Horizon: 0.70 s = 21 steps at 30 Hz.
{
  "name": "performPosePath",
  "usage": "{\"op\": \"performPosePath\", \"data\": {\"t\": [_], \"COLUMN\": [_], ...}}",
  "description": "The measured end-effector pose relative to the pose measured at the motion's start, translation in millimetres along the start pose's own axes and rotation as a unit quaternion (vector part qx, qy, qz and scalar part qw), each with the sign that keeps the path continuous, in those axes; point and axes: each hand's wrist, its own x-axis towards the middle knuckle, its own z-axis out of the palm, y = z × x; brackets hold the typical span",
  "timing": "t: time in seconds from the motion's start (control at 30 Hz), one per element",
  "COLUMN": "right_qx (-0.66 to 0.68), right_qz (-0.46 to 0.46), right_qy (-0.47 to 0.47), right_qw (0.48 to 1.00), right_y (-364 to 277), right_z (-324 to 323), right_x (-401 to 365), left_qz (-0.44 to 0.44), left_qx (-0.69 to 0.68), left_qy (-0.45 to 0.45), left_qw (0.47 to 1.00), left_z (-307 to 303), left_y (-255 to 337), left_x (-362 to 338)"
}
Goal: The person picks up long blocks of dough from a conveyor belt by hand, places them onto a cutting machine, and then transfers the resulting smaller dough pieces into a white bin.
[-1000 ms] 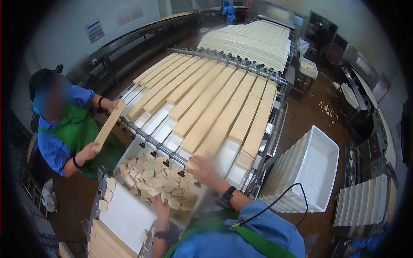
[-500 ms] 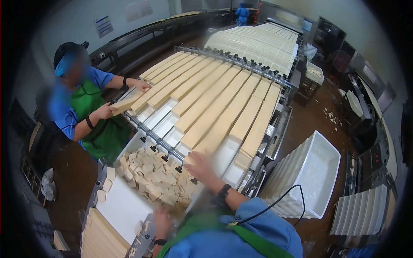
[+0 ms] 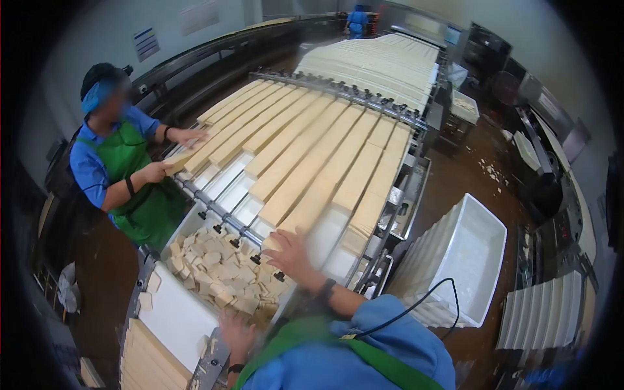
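Observation:
My right hand (image 3: 290, 257) is curled over the near end of a long beige strip (image 3: 311, 207), by the metal bar at the conveyor's front edge. Blurred by motion, my left hand (image 3: 238, 333) is low beside the bin, fingers apart and nothing seen in them. Below the bar, the bin holds a heap of cut beige pieces (image 3: 214, 266). Several similar strips (image 3: 286, 170) lie side by side on the white conveyor belt (image 3: 229, 180). Left of my left hand is a white belt (image 3: 179, 322) with more strips (image 3: 146, 361) at its near end.
Across the conveyor corner, a co-worker in a green apron (image 3: 133, 156) holds a beige strip end. Black knobs line the metal bar (image 3: 224, 214). Stacked white tubs (image 3: 478, 260) stand on the brown floor to the right. Scraps (image 3: 494, 172) lie on the floor. Another person (image 3: 357, 23) is far back.
The whole view has shifted, so the scene sits further left. My right hand stays at the strip's end. The co-worker's hand nearer the strips has spread its fingers.

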Motion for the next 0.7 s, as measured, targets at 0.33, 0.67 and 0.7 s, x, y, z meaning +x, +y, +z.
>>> {"op": "performPosePath", "data": {"t": [0.33, 0.67, 0.7], "right_qx": [-0.016, -0.005, -0.004], "right_qz": [0.011, 0.023, 0.015], "right_qy": [0.009, 0.097, 0.093], "right_qw": [1.0, 0.995, 0.996], "right_y": [1.3, 6.7, 3.0], "right_z": [-2.5, 24.5, 17.9], "right_x": [-1.9, -0.5, 3.2], "left_qz": [0.037, 0.016, 0.019], "left_qx": [0.033, 0.006, 0.01], "left_qy": [0.033, 0.039, 0.04], "left_qw": [0.998, 0.999, 0.999], "left_z": [11.5, -1.8, -3.9], "left_y": [-14.2, 0.2, 0.1], "left_x": [-1.5, 1.4, 1.5]}}
